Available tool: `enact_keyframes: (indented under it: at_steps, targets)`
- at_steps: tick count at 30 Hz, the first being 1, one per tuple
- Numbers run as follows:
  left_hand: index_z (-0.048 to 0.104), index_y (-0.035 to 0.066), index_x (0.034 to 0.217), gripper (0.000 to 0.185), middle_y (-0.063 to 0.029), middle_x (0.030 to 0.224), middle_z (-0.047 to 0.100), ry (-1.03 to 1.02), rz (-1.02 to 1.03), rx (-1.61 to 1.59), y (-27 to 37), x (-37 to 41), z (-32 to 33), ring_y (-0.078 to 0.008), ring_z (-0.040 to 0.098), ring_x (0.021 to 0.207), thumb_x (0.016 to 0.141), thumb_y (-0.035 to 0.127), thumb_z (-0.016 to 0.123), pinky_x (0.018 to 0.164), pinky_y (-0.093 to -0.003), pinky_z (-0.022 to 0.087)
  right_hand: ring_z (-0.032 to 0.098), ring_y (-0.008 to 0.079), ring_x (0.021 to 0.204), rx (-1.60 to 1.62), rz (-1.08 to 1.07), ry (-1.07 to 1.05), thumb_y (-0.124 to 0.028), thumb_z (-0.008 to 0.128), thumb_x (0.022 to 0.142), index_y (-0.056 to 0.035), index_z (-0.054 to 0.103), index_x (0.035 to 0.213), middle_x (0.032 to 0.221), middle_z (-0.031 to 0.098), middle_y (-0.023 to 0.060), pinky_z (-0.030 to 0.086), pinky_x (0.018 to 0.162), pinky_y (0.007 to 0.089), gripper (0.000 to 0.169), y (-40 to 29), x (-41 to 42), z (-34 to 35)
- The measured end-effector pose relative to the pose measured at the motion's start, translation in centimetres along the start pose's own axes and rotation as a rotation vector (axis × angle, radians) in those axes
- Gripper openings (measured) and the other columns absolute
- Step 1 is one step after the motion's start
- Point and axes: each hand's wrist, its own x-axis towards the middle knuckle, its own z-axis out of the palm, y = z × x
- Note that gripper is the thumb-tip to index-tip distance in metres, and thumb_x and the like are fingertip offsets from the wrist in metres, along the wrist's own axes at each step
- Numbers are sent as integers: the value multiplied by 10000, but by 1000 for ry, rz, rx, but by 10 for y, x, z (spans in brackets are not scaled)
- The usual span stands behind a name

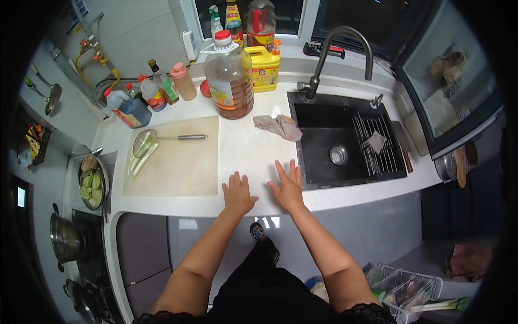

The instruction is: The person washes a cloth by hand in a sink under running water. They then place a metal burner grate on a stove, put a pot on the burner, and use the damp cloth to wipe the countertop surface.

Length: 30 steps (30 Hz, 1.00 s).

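Observation:
Both hands are spread over the front of the white countertop and hold nothing. My left hand is just right of a cutting board. On that board, a wire-mesh skimmer lies across pieces of scallion. My right hand is by the front left corner of the black sink, its fingers apart. Behind it, a crumpled cloth rests against the sink's left rim. Whether either palm touches the counter I cannot tell.
A large oil jug and several seasoning bottles line the back. Over the sink arches a faucet; a wire rack sits inside it. A knife lies at its right. Left are a bowl of sliced vegetables and a pot.

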Motion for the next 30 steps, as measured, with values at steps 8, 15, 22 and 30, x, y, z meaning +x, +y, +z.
enact_keyframes:
  at_steps: [8,15,22,30]
  targets:
    - [363,-42,1288,929,-299,1377,220,-184,37,182,2,40,-5,-412,206,1285,601,454,743,1025,-592,115,-54,426,1331,-423,51,-118,-532,439,842,-398,305,1344,1486,19,84,113,925,730,536,26,185,37]
    - [415,-76,1238,843,-296,1333,314,-77,5,242,0,52,17,-416,321,1219,614,385,744,1010,-615,147,93,421,1313,-389,25,-7,-445,465,850,-370,385,1301,1452,171,80,155,970,673,464,52,312,52]
    - [450,-5,1222,788,-223,1340,334,-65,-79,180,5,46,-1,-361,310,1245,583,339,757,994,-628,169,189,457,1262,-386,-388,-147,-316,618,767,-344,456,1256,1384,278,146,153,946,682,516,31,93,45]
    - [513,104,1182,597,-121,1367,335,156,-204,-36,17,-3,-3,-309,291,1281,651,262,735,950,-673,148,169,435,1266,-258,-132,82,-265,543,827,-293,463,1244,1386,279,135,67,938,697,425,-18,217,99]
